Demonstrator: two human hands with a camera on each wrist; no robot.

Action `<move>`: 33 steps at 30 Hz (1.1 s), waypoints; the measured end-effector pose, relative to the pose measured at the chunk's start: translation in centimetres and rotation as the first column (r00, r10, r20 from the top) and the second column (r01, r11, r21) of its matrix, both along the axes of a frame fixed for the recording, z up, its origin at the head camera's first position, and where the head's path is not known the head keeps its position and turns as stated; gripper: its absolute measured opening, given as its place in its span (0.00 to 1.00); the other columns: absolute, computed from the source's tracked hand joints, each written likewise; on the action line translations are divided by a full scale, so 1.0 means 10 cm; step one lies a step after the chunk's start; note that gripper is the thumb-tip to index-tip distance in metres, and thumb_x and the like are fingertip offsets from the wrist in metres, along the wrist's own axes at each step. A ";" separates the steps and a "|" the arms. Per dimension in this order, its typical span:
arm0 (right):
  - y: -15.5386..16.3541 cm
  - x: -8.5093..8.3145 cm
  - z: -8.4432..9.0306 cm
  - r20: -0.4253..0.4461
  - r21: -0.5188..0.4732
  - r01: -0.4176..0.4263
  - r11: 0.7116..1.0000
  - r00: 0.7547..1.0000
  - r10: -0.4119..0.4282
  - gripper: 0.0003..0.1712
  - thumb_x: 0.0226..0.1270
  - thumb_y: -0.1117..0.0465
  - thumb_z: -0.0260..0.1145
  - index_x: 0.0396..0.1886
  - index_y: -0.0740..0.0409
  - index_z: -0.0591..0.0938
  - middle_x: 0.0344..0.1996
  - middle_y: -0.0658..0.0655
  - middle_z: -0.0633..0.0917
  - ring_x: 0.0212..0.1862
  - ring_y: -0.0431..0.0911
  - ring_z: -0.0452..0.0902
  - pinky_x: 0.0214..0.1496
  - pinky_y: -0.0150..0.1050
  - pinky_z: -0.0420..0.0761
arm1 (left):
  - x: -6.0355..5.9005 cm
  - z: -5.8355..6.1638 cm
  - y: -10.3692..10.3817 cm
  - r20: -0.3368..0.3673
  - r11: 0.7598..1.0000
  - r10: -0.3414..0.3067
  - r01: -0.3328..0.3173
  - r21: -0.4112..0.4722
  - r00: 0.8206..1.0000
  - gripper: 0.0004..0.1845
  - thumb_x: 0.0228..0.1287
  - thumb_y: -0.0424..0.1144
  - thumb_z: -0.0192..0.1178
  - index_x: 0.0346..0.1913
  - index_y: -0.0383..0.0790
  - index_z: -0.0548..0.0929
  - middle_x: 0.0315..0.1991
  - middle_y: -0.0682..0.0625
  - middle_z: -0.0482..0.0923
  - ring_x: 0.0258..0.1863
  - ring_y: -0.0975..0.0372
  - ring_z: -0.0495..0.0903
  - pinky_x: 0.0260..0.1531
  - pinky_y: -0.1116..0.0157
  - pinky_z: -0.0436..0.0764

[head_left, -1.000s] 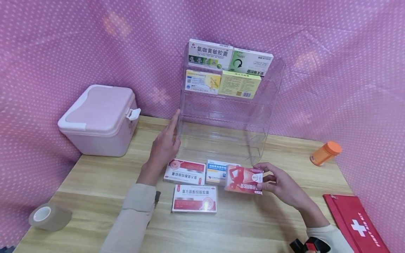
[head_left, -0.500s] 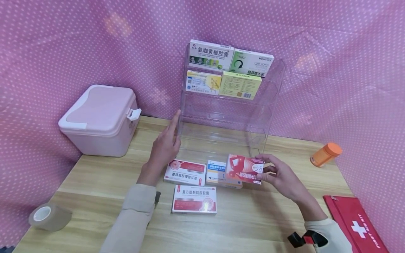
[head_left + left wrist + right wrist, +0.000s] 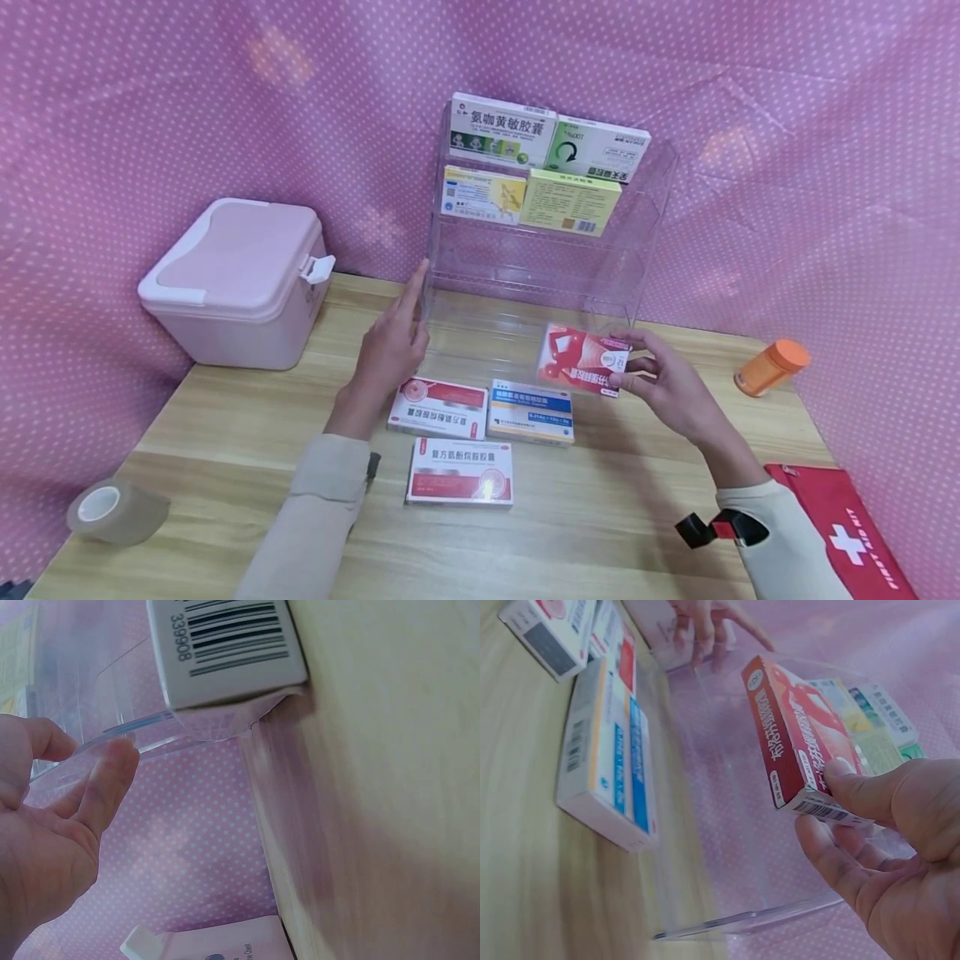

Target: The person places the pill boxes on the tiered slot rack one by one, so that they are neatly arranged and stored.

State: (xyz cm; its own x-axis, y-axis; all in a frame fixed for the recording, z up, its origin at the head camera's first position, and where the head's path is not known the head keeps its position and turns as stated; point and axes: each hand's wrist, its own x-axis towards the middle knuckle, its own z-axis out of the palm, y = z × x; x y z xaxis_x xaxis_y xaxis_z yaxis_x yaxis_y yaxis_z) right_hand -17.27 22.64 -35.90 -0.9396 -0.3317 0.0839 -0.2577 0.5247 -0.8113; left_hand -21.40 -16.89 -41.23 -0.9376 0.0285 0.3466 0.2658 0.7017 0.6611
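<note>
Red medicine box [image 3: 581, 361] sits pinched in the right hand's grip [image 3: 667, 390]; its print stays unreadable. Left hand [image 3: 390, 350], fingers straight, touches the barely visible clear rack [image 3: 637, 242].

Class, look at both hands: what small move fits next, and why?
Probably the right hand should carry the red box on into a free lower tier of the clear rack. The box is lifted off the table in front of the rack, the left hand steadies its side, and only the upper tiers hold boxes.
</note>
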 end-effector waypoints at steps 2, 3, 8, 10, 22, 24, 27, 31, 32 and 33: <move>-0.03 -0.06 0.02 -0.018 0.000 0.005 1.000 1.000 -0.005 0.34 0.73 0.72 0.70 0.77 0.63 0.71 0.67 0.69 0.78 0.52 0.39 0.85 0.50 0.27 0.87 | 0.00 0.00 -0.01 0.000 1.000 0.001 -0.001 -0.003 1.000 0.52 0.74 0.28 0.59 0.89 0.66 0.45 0.82 0.41 0.68 0.47 0.46 0.84 0.37 0.49 0.86; -0.04 -0.09 0.04 -0.028 0.000 0.007 1.000 1.000 -0.007 0.34 0.73 0.72 0.69 0.77 0.64 0.72 0.66 0.69 0.78 0.53 0.40 0.85 0.50 0.27 0.87 | 0.00 0.00 -0.01 0.000 1.000 0.003 -0.003 -0.003 1.000 0.52 0.74 0.28 0.59 0.89 0.66 0.45 0.82 0.41 0.68 0.47 0.46 0.84 0.37 0.49 0.86; -0.11 -0.24 0.12 -0.100 0.005 0.026 1.000 0.995 -0.025 0.34 0.73 0.72 0.70 0.76 0.65 0.72 0.63 0.71 0.79 0.52 0.39 0.85 0.49 0.25 0.87 | 0.00 -0.01 -0.02 0.003 1.000 0.002 -0.002 0.003 1.000 0.54 0.73 0.27 0.60 0.89 0.69 0.44 0.83 0.43 0.67 0.49 0.45 0.84 0.37 0.49 0.86; -0.13 -0.30 0.16 -0.128 -0.020 0.039 0.999 0.991 -0.041 0.34 0.72 0.74 0.70 0.75 0.66 0.72 0.61 0.73 0.80 0.50 0.35 0.85 0.48 0.24 0.87 | -0.01 -0.02 -0.02 -0.001 1.000 -0.003 0.003 0.003 1.000 0.53 0.73 0.27 0.59 0.89 0.69 0.44 0.84 0.44 0.65 0.51 0.45 0.84 0.38 0.48 0.87; -0.33 -0.65 0.32 -0.283 -0.111 0.162 0.981 0.941 -0.187 0.35 0.70 0.76 0.70 0.75 0.65 0.73 0.61 0.74 0.82 0.51 0.40 0.87 0.46 0.18 0.83 | 0.00 0.00 0.00 0.000 1.000 -0.012 0.012 -0.010 1.000 0.52 0.74 0.27 0.59 0.89 0.66 0.45 0.85 0.45 0.63 0.51 0.45 0.84 0.36 0.50 0.86; -0.37 -0.70 0.34 -0.322 -0.099 0.192 0.977 0.922 -0.213 0.35 0.70 0.76 0.70 0.76 0.63 0.74 0.62 0.71 0.78 0.55 0.51 0.87 0.46 0.16 0.82 | 0.00 0.01 -0.01 -0.001 1.000 -0.010 0.010 -0.008 1.000 0.52 0.74 0.27 0.59 0.89 0.65 0.45 0.85 0.45 0.63 0.51 0.44 0.84 0.36 0.50 0.86; -0.43 -0.77 0.37 -0.367 -0.110 0.222 0.969 0.897 -0.247 0.35 0.69 0.77 0.70 0.75 0.63 0.75 0.60 0.69 0.75 0.56 0.62 0.86 0.46 0.14 0.80 | 0.01 0.01 -0.02 -0.007 1.000 -0.009 0.009 -0.006 1.000 0.52 0.73 0.26 0.59 0.89 0.63 0.46 0.86 0.46 0.62 0.52 0.44 0.84 0.36 0.50 0.86; -0.49 -0.85 0.40 -0.400 -0.140 0.239 0.961 0.874 -0.276 0.34 0.67 0.79 0.70 0.73 0.66 0.76 0.59 0.70 0.76 0.54 0.60 0.86 0.48 0.13 0.79 | 0.01 0.00 -0.03 -0.017 1.000 -0.010 0.010 -0.002 1.000 0.52 0.72 0.26 0.59 0.89 0.62 0.47 0.85 0.45 0.62 0.53 0.44 0.84 0.36 0.49 0.87; -0.50 -0.87 0.40 -0.401 -0.153 0.239 0.959 0.872 -0.281 0.35 0.67 0.79 0.70 0.74 0.66 0.75 0.60 0.70 0.77 0.55 0.58 0.85 0.48 0.14 0.80 | 0.00 0.00 -0.03 -0.019 1.000 -0.010 0.010 0.000 1.000 0.52 0.72 0.26 0.59 0.89 0.63 0.47 0.85 0.45 0.63 0.52 0.44 0.84 0.36 0.49 0.87; -0.51 -0.89 0.40 -0.401 -0.167 0.237 0.957 0.871 -0.286 0.36 0.67 0.80 0.69 0.74 0.67 0.74 0.61 0.71 0.78 0.55 0.57 0.85 0.50 0.15 0.81 | 0.00 -0.01 -0.03 -0.020 1.000 -0.009 0.009 0.001 1.000 0.52 0.72 0.26 0.59 0.89 0.63 0.47 0.85 0.45 0.63 0.52 0.44 0.84 0.37 0.49 0.87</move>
